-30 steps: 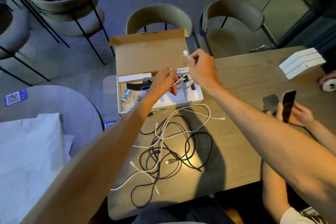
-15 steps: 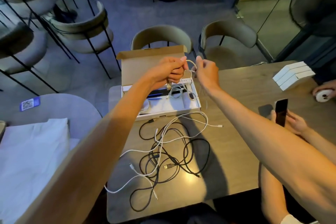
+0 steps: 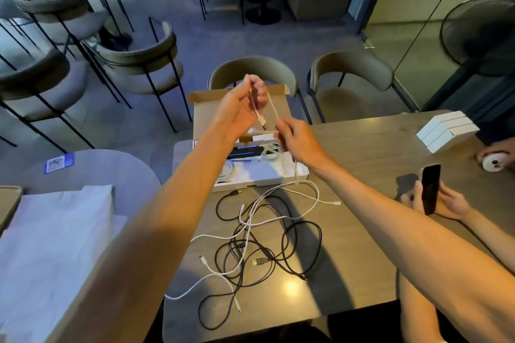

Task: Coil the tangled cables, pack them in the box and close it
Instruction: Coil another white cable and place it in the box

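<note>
My left hand [image 3: 245,104] is raised above the open cardboard box [image 3: 295,172], pinching a white cable [image 3: 272,107] whose plug end dangles below the fingers. My right hand [image 3: 298,139] grips the same white cable lower down, so it stretches taut between both hands. From the right hand the cable trails down toward the table. A tangle of black and white cables [image 3: 264,242] lies on the table in front of the box. Inside the box lie a coiled white cable [image 3: 269,154] and a dark item.
Another person's hands hold a black phone [image 3: 430,188] at the right. A stack of white boxes [image 3: 446,131] and a small white device [image 3: 494,166] sit at far right. White paper [image 3: 55,245] covers the left table. Chairs stand behind the box.
Both hands have lifted out of the box and drawn apart, the left rising higher, stretching the white cable between them. The view has tilted upward.
</note>
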